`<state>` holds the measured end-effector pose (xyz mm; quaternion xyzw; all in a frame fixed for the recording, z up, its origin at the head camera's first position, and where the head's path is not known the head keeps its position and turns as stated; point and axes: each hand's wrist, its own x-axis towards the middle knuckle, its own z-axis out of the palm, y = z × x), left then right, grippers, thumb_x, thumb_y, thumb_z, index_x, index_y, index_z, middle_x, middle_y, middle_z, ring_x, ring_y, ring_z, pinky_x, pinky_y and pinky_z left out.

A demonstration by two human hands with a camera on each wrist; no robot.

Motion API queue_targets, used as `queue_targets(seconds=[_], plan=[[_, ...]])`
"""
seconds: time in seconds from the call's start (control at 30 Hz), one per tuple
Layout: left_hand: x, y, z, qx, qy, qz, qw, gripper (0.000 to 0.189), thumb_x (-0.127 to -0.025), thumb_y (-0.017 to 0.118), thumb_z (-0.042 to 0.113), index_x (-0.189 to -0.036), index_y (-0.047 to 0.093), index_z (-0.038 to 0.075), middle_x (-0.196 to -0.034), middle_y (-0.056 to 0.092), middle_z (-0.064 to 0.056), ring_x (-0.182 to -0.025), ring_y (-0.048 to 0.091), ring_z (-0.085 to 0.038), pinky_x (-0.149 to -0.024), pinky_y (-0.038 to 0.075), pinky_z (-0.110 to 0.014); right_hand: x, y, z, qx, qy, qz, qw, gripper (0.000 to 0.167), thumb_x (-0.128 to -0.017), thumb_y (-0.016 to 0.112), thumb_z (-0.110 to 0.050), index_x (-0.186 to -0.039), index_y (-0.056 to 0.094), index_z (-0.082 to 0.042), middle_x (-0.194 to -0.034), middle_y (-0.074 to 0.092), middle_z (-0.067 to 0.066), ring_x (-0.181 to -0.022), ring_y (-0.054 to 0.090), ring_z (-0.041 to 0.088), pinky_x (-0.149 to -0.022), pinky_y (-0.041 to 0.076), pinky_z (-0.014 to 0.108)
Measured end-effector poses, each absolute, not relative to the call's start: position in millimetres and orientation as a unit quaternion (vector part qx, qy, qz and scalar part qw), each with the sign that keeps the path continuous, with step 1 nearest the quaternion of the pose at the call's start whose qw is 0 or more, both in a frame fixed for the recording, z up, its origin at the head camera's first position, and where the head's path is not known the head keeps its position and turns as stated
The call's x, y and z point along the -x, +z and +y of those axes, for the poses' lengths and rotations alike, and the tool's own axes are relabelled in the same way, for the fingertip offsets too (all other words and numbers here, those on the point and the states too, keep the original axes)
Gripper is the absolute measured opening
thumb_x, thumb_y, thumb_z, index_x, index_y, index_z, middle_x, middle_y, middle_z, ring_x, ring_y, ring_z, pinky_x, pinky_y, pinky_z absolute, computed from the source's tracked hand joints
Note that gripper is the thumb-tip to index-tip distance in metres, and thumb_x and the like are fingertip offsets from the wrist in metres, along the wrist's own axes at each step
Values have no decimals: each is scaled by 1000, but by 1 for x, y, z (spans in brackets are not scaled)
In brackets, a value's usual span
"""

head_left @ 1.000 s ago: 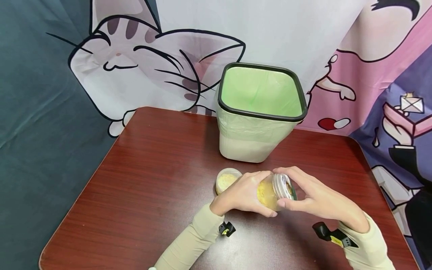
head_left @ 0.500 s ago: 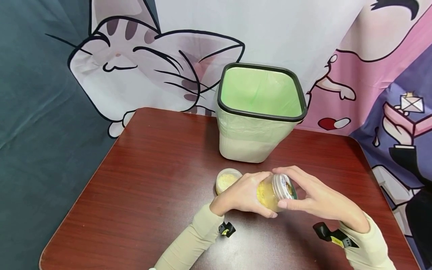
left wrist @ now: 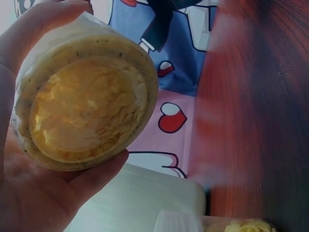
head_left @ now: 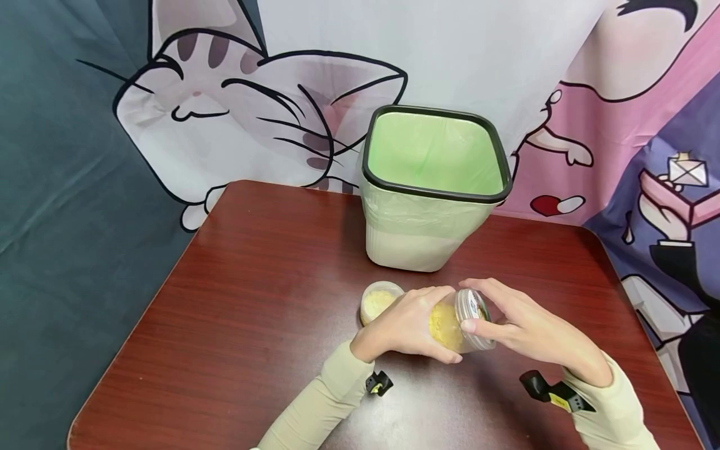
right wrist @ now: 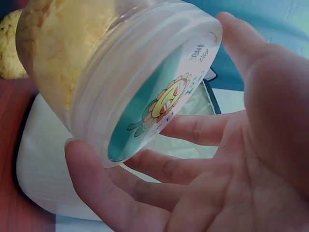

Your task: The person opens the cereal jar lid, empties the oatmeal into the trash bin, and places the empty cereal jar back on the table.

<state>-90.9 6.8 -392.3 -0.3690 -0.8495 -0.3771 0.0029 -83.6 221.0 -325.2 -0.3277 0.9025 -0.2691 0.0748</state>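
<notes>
My left hand [head_left: 407, 322] grips a clear plastic jar [head_left: 444, 326] of yellow flakes, tilted on its side above the table. Its base [left wrist: 87, 111] faces the left wrist camera, with flakes showing through. On the jar's right end sits a clear ribbed lid [right wrist: 145, 82] with a green and white label bearing a cartoon flower. My right hand [head_left: 525, 328] holds this lid by its edge, thumb on the near side and fingers on the far side, the palm apart from the label. Just behind my left wrist, a second tub [head_left: 378, 301] of pale yellow pieces stands on the table.
A pale bin [head_left: 407, 247] with a black rim and a green liner stands behind the hands. The reddish-brown wooden table [head_left: 242, 312] has rounded corners. A printed cartoon cloth [head_left: 225, 125] hangs along its back edge.
The right hand has turned, and its thumb has shifted up and left along the lid's edge. The label faces the head camera less. The left hand and jar stay almost still.
</notes>
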Motion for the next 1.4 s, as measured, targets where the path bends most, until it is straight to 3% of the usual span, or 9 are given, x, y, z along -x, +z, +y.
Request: queue_targets(seconds=[0.13,0.33,0.67,1.4], plan=[[92,-393,7,374,-377,-847,5,76,-55,77,55,-117,47,23,-97,49,16,-80,47,4,-67,39,-10,83,-324,220,317,-281,901,92,50,-82,67,-36,-126,46,-21,-116,49,-13,-101,50,4,-72,50,25],[94,-393,7,379,-383,-842,10,77,-55,78,55,-117,48,21,-97,50,16,-82,47,4,-68,39,-9,83,-322,219,332,-281,896,91,51,-81,68,-36,-125,46,-24,-116,49,-14,-98,49,2,-68,50,23],[93,-393,6,376,-388,-841,4,86,-55,77,56,-127,45,22,-103,52,14,-85,49,3,-71,40,-10,81,-321,216,386,-280,878,33,59,-72,77,-31,-123,50,-23,-115,51,-14,-101,48,1,-84,37,13],[91,-394,7,377,-396,-837,4,85,-55,77,56,-126,44,24,-103,53,16,-87,49,5,-74,40,-10,73,-301,207,434,-323,840,36,62,-68,80,-19,-122,50,-11,-118,51,-2,-108,47,11,-90,34,16]])
